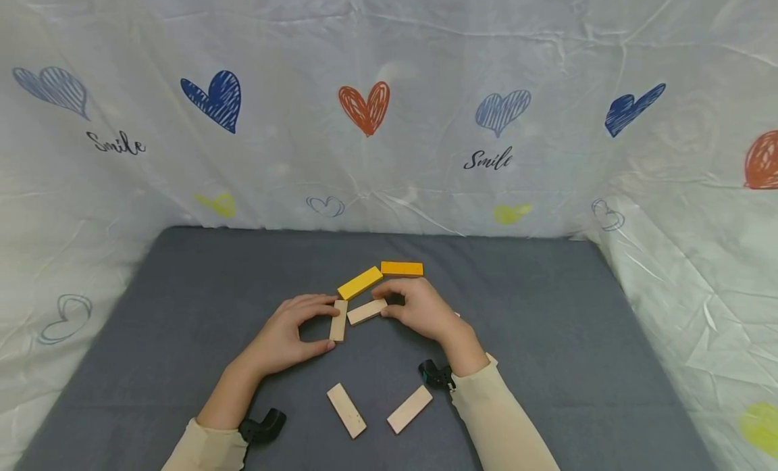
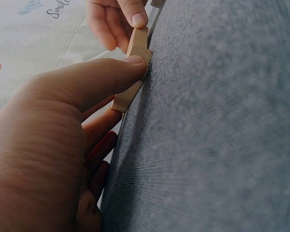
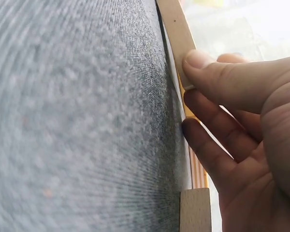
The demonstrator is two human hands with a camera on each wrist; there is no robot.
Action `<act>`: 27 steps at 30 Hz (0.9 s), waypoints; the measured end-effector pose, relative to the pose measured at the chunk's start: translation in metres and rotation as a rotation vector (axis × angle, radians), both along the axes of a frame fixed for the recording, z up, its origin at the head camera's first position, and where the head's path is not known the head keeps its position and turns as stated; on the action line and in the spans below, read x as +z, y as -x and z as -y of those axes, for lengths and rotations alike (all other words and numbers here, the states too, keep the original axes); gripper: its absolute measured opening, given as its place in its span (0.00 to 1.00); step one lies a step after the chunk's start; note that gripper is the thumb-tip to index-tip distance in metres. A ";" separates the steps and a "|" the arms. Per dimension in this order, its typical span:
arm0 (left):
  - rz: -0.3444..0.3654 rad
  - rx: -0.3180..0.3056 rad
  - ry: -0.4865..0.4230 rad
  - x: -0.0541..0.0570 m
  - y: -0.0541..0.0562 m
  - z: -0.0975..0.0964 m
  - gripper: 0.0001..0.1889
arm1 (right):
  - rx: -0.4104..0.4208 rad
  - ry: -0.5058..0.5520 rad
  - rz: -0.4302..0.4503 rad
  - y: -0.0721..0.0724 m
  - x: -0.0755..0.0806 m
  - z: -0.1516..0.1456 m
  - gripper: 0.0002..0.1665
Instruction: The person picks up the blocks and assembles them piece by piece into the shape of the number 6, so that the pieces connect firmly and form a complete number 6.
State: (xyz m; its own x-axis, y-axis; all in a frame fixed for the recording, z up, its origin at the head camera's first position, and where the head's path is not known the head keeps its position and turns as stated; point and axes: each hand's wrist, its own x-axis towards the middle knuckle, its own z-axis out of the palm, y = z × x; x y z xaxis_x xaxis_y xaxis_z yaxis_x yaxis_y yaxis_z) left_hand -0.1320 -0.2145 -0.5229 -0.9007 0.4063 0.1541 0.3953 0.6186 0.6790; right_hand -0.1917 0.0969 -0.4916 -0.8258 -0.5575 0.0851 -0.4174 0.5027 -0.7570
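My left hand (image 1: pixel 292 329) holds a plain wooden block (image 1: pixel 338 321) by its two ends, thumb at the near end and fingers at the far end. Just to its right, my right hand (image 1: pixel 419 310) pinches the right end of another plain wooden block (image 1: pixel 367 312), which slants up to the right. In the left wrist view, the left thumb (image 2: pixel 113 75) presses the end of its block, close to the other one. The right wrist view shows the right thumb (image 3: pixel 222 79) on the held block (image 3: pixel 180 41), fingers behind it. A yellow block (image 1: pixel 360 283) lies just beyond both.
An orange-yellow block (image 1: pixel 402 269) continues from the yellow one at the back. Nearer me, two plain blocks lie slanted, one left (image 1: pixel 346 410) and one right (image 1: pixel 410 409). A further block (image 3: pixel 195 210) is mostly hidden by the right wrist in the head view. Grey cloth (image 1: pixel 535 376) covers the table.
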 end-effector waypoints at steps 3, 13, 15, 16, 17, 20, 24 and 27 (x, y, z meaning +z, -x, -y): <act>-0.002 0.002 -0.001 0.001 0.000 0.000 0.30 | -0.002 -0.008 -0.001 0.000 0.001 0.001 0.21; -0.005 -0.002 -0.001 0.001 0.000 -0.001 0.30 | 0.000 -0.035 0.001 0.001 -0.001 0.002 0.21; -0.006 -0.004 -0.003 0.000 0.000 -0.001 0.30 | 0.000 -0.033 0.000 0.001 -0.002 0.002 0.22; -0.005 -0.004 -0.005 0.001 0.001 -0.001 0.30 | 0.000 -0.034 0.000 0.001 -0.002 0.002 0.22; -0.005 -0.006 -0.006 0.001 0.001 -0.001 0.30 | 0.000 -0.034 0.002 0.001 -0.001 0.002 0.22; -0.003 -0.008 -0.006 0.000 0.002 -0.001 0.30 | 0.003 -0.035 0.011 0.001 0.000 0.001 0.22; 0.002 -0.004 0.001 0.000 0.001 -0.001 0.30 | 0.000 -0.036 0.023 0.000 0.003 -0.002 0.24; -0.002 0.001 0.006 0.001 0.000 0.000 0.30 | -0.013 -0.045 0.020 0.000 0.006 -0.006 0.24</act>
State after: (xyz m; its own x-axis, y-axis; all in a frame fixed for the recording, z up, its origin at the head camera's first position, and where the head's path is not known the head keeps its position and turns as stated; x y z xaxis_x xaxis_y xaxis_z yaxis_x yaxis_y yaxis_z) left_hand -0.1322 -0.2140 -0.5216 -0.9009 0.4060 0.1533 0.3956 0.6231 0.6747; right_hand -0.1916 0.1025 -0.4855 -0.8345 -0.5493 0.0435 -0.3951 0.5416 -0.7420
